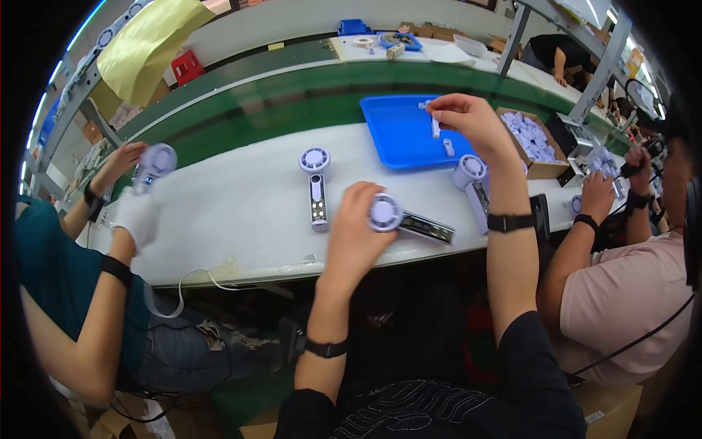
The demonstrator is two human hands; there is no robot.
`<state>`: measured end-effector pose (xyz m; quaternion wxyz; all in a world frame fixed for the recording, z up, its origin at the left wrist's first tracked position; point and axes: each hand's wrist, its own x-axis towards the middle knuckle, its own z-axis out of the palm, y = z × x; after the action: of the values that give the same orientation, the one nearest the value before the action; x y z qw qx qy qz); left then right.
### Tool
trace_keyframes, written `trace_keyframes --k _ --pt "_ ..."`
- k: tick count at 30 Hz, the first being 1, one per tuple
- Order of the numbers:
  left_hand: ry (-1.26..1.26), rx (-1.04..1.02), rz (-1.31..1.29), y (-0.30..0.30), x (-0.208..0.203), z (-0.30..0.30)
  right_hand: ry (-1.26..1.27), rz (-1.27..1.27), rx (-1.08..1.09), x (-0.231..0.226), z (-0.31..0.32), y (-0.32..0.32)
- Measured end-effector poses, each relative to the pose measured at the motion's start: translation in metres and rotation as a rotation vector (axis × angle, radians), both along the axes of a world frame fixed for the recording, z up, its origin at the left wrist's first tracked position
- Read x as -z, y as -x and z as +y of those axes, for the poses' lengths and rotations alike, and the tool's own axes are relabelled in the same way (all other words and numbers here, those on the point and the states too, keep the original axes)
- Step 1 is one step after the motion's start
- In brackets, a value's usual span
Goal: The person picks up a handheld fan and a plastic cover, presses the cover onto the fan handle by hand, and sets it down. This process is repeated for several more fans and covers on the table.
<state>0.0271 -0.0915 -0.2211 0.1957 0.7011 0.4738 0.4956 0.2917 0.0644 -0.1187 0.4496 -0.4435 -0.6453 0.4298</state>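
Note:
My left hand point(351, 238) is closed around the round head of a lavender handheld fan point(425, 227), whose handle points right with its circuit board bare. My right hand point(474, 126) is raised over the blue tray point(378, 139), pinching a small pale plastic piece point(436, 129) between thumb and fingers. A similar small piece point(448, 148) lies in that tray. To the left of my left hand, another handheld fan point(317, 192) rests on the white table with its head away from me. A further fan point(472, 175) lies partly hidden behind my right forearm.
A cardboard box point(547, 170) of lavender parts stands right of the tray. Co-workers sit on both sides; the left one's gloved hand point(137, 217) is near a fan point(156, 162). Beyond the white table point(234, 212) runs a green belt point(292, 101). A white cable point(180, 296) hangs at the front edge.

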Motion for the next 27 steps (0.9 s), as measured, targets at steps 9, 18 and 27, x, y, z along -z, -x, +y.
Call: trace_keyframes --k 9,18,27 --pt "0.222 -0.186 0.040 0.039 -0.014 -0.027 0.086 -0.153 -0.169 0.056 -0.108 0.033" --pt "0.142 -0.148 0.104 0.056 -0.001 -0.026 -0.065 -0.394 0.220 0.081 -0.119 0.034" --pt "0.110 -0.166 0.077 0.048 0.004 -0.030 -0.317 -0.536 0.376 0.095 -0.118 0.041"
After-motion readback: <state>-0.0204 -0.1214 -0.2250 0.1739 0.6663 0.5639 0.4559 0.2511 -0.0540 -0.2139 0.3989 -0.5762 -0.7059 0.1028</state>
